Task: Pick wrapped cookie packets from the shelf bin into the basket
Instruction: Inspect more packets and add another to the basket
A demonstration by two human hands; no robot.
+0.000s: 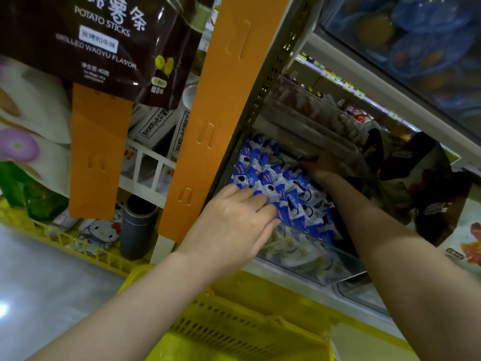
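We can read "POTATO STICKS" and "GRILLED WAGYU FLAVOR" in white letters on the dark brown snack bag [104,40] hanging at the top left. The other print is too blurry for us.

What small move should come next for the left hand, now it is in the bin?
Probably curl the fingers of the left hand round the blue-and-white packets beneath them. That hand lies flat on the pile in the clear bin, gripping nothing yet, and the yellow basket waits directly below. The right hand is deeper in, in shadow; its grip cannot be judged.
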